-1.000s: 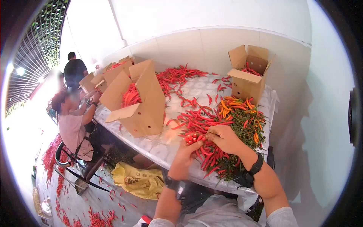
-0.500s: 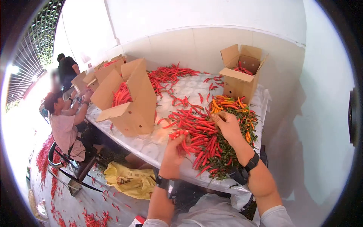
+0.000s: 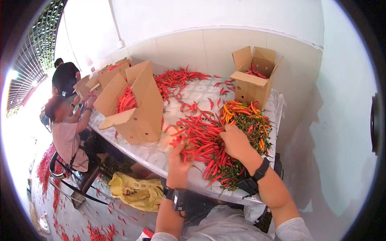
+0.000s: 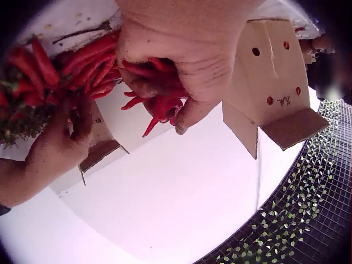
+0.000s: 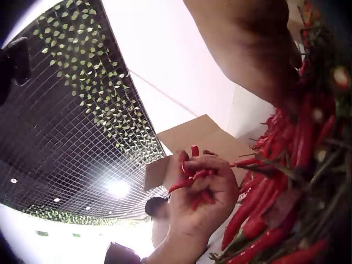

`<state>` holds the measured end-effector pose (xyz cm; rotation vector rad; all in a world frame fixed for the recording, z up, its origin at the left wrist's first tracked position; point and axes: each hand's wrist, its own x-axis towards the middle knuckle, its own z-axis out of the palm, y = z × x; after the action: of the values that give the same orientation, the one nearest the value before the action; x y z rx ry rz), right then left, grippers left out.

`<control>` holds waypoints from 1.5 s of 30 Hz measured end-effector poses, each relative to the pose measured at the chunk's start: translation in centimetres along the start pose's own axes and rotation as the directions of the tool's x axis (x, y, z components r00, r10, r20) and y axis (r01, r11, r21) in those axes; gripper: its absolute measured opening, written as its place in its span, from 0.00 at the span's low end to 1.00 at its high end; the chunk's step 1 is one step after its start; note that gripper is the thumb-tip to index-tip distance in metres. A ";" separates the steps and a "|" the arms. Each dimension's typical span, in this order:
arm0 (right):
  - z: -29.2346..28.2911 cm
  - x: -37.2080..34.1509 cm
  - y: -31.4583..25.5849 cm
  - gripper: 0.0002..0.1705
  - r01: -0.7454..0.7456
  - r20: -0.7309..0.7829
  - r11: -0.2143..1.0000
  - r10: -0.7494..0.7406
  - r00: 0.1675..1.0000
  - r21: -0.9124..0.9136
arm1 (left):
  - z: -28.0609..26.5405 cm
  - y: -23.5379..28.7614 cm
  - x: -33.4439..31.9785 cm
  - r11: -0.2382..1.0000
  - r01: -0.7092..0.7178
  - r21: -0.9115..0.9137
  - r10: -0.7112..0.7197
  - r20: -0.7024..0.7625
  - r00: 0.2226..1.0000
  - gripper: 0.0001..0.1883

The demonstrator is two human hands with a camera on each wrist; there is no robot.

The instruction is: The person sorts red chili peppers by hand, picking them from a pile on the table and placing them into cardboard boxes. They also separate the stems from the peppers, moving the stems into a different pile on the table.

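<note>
In my left hand (image 3: 179,162) is a bunch of red chilies (image 4: 162,102), with the fingers curled round it, left of the pile. My right hand (image 3: 238,144) reaches down to the pile of red chilies (image 3: 201,132), fingertips bent and touching it near the orange chilies (image 3: 228,113). The left wrist view shows my right hand (image 4: 58,140) blurred among the red chilies; whether it pinches one I cannot tell. In the right wrist view my left hand (image 5: 203,201) is palm up with short red chilies in it, and my right fingertips are hidden.
A cardboard box (image 3: 146,116) of red chilies stands left of the pile, another box (image 3: 251,90) behind it. More chilies (image 3: 181,78) lie along the wall. Green stems (image 3: 255,134) cover the table's right side. A seated person (image 3: 66,132) works at the left; a yellow sack (image 3: 134,190) lies below.
My two hands were together over the bunch one second ago; my right hand has since moved right to the pile. My left hand keeps the bunch. The head view has shifted slightly.
</note>
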<state>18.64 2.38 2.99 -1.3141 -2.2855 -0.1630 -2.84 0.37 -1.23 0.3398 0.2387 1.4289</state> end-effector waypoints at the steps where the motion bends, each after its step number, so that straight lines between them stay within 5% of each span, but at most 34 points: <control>1: 0.1 0.0 0.1 0.08 -0.019 -0.012 1.000 0.019 1.000 -0.018 | 0.0 0.0 0.0 0.999 -0.011 0.045 0.012 -0.025 1.000 0.08; 10: -2.1 0.9 -1.9 0.07 0.071 -0.308 0.857 0.105 0.946 0.511 | 1.4 -0.4 -0.1 0.991 -0.033 0.132 0.045 -0.089 0.995 0.09; 13: -1.0 1.0 -2.0 0.09 -0.018 -0.121 0.510 0.238 0.964 0.860 | 1.1 -0.6 0.2 0.957 -0.065 0.282 0.106 -0.131 0.986 0.09; 19: -0.6 0.9 -3.2 0.10 0.013 -0.046 0.480 0.057 0.997 0.877 | 1.9 -1.2 -0.4 0.888 -0.019 0.460 0.052 -0.060 0.997 0.09; 25: -0.9 0.6 -3.7 0.11 0.055 -0.113 0.617 0.055 0.992 0.785 | 1.8 -1.7 -0.6 0.819 -0.078 0.568 0.057 0.054 0.997 0.12; 28: -1.8 0.7 -3.6 0.10 0.074 -0.097 0.732 -0.010 0.995 0.677 | 2.3 -1.5 -1.0 0.846 -0.044 0.531 0.017 0.056 0.998 0.13; 34: -1.8 0.6 -3.3 0.10 0.147 -0.142 0.719 -0.069 0.988 0.679 | 1.8 -1.4 -0.8 0.799 -0.023 0.600 -0.041 0.092 0.995 0.13; 45: -1.6 0.3 -3.0 0.11 0.181 -0.127 0.849 -0.135 0.983 0.496 | 2.3 -1.5 -0.6 0.847 -0.061 0.528 0.065 0.012 0.998 0.09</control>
<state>16.58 0.52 4.93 -0.8281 -2.1535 0.3059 -0.70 -0.59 0.31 0.8026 0.6385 1.4119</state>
